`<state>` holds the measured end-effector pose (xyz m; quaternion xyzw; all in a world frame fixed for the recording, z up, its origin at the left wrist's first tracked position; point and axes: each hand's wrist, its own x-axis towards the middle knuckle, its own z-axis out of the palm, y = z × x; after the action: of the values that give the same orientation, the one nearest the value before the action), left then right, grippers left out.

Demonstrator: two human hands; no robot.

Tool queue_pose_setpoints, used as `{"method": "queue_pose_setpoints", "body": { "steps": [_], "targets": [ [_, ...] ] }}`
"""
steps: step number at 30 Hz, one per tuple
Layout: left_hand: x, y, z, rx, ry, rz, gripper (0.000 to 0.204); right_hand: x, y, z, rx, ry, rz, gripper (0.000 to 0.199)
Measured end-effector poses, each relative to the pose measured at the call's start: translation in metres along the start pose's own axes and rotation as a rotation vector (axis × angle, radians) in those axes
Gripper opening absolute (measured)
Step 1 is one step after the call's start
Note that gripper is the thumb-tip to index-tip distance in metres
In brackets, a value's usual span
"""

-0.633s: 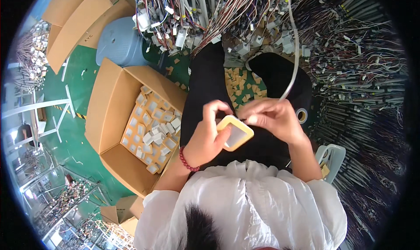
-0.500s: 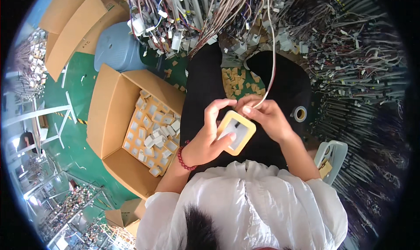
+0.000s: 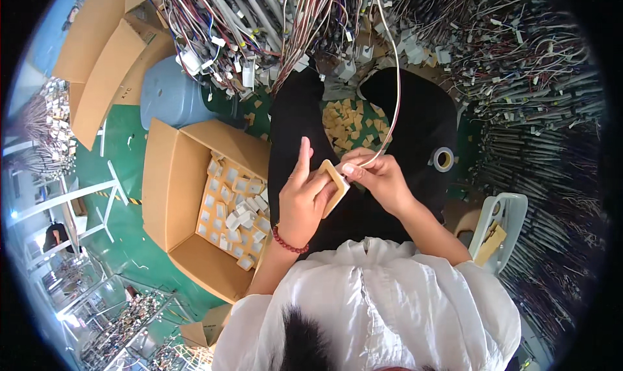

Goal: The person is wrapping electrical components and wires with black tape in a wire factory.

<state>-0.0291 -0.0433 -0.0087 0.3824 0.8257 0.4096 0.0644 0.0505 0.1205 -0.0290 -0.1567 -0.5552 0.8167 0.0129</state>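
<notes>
My left hand (image 3: 300, 202) grips a small white plastic box with a tan foam-like rim (image 3: 335, 190), tilted so that its rim side faces left. Some of its fingers reach into the open side, while the index finger points up and away. At the box's far right side, my right hand (image 3: 384, 181) pinches a thin pale cable (image 3: 396, 88) close to the box wall. The cable rises in a curve from the fingers toward the hanging bundle. Where its end meets the box is hidden by my fingers.
On the left stands an open cardboard carton (image 3: 159, 189) holding several similar white boxes (image 3: 241, 216). Behind it is a blue stool (image 3: 170, 92). Dense wire bundles (image 3: 519, 92) hang ahead and right. A tape roll (image 3: 442, 159) and a white plastic basket (image 3: 516, 223) are at right.
The white box has turned from facing up to nearly edge-on, its open side now toward the left. My left thumb has left its inside, and other fingers reach in. Both hands shifted slightly left.
</notes>
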Motion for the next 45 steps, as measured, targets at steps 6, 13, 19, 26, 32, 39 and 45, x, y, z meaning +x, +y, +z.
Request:
{"method": "queue_pose_setpoints", "body": {
  "steps": [6, 13, 19, 26, 32, 39, 45],
  "targets": [
    [0.001, -0.007, 0.009, -0.047, -0.055, -0.015, 0.011, -0.007, 0.007, 0.008, -0.088, 0.098, -0.062, 0.018],
    [0.016, 0.002, 0.015, 0.065, 0.121, 0.052, 0.012, -0.016, 0.004, 0.018, -0.224, 0.073, 0.073, 0.057],
    [0.011, -0.005, 0.012, -0.175, -0.005, -0.129, 0.01, 0.008, 0.01, -0.007, 0.073, 0.282, 0.175, 0.03],
    [-0.014, -0.012, 0.016, -1.22, -0.094, -0.752, 0.018, 0.062, -0.014, -0.038, -0.918, 0.804, -0.453, 0.061],
    [-0.01, -0.001, 0.017, -0.961, -0.21, -0.751, 0.021, 0.006, -0.017, 0.001, -0.114, 0.176, 0.282, 0.021],
    [-0.012, -0.017, 0.023, -1.449, -0.414, -0.74, 0.069, 0.006, 0.007, 0.003, 0.226, 0.162, 0.133, 0.018],
    [-0.008, -0.019, 0.059, -2.062, -0.44, -0.664, 0.098, 0.0, 0.0, 0.015, 0.425, 0.302, 0.195, 0.016]
  ]
}}
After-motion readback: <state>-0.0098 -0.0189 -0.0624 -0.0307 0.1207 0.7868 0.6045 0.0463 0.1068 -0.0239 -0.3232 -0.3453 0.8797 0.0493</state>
